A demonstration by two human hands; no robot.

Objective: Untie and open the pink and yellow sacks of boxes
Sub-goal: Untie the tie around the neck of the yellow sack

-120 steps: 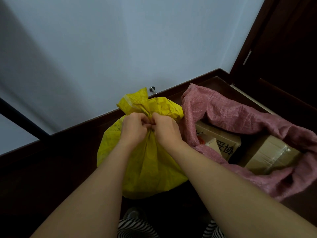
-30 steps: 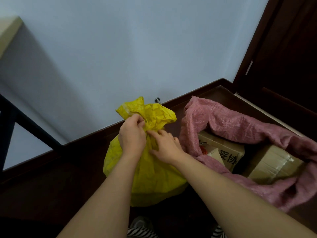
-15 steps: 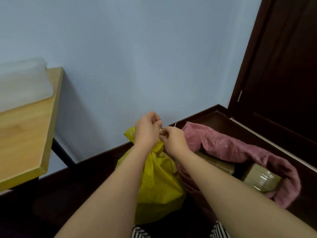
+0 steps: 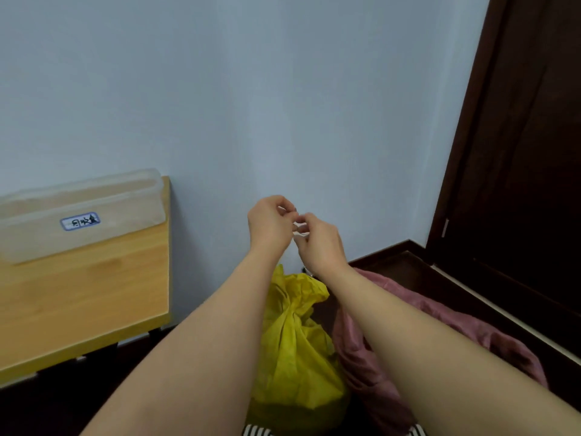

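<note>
Head view is showing the left hand [image 4: 270,226] and right hand [image 4: 319,242] pinching fingertips together above the yellow sack [image 4: 295,350], perhaps gripping a thin tie too small to confirm, which risks tightening if pulled wrongly.

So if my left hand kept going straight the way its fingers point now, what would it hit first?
Your right hand. The left hand has its fingers curled to the right, almost touching the right hand's fingertips above the yellow sack. Whether they already touch is unclear.
</note>
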